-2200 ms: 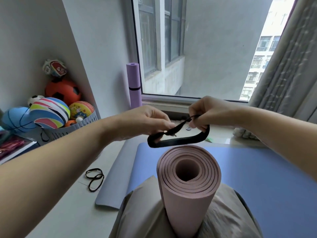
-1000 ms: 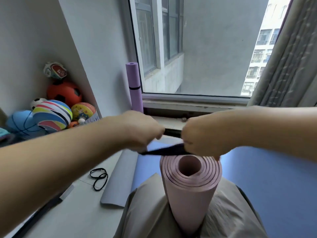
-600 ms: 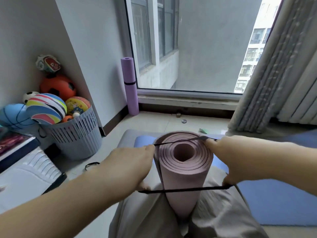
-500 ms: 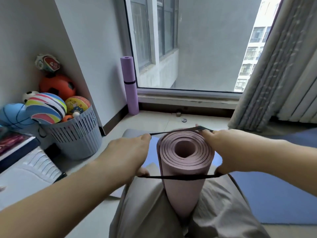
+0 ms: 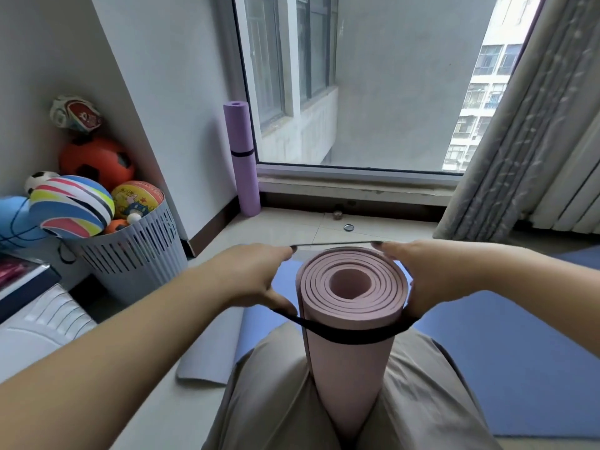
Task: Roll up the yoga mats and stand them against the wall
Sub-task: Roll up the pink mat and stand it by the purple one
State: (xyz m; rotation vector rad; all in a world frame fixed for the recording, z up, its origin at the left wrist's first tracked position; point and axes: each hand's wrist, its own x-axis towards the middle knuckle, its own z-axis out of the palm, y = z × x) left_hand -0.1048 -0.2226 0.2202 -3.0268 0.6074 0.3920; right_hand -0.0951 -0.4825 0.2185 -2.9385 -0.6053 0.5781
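Btwn the person's knees, in beige trousers (image 5: 276,401), the rolled pink foam yoga mat (image 5: 350,368) stands upright, spiral end up. Left hand (image 5: 256,277) & right hand (image 5: 435,277) each grasp 1 end of a black elastic strap loop (image 5: 350,337), stretching it wide. Near run lies across the mat's front just below the top; far run is taut behind the rim. Flat blue mat (image 5: 503,352) lies on the floor beneath. 1 purple rolled mat (image 5: 242,177) w/ a black band stands in the corner against the wall.
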